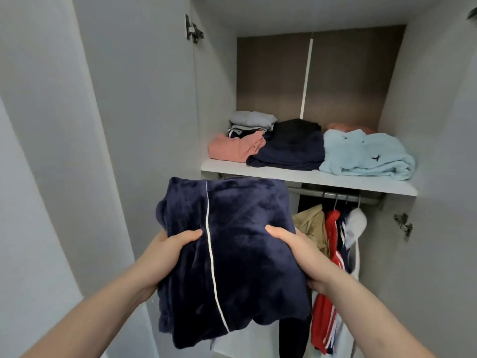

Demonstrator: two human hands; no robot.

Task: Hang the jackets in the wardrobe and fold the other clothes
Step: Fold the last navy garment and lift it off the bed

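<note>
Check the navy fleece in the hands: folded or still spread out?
Folded. The navy fleece is a compact layered bundle, gripped at its sides by the left hand and right hand, below the shelf.

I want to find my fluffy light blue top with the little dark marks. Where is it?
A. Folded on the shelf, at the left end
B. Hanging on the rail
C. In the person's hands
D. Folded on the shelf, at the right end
D. The light blue top lies folded at the right end of the shelf, beside a dark navy pile, while both hands hold a navy fleece garment.
</note>
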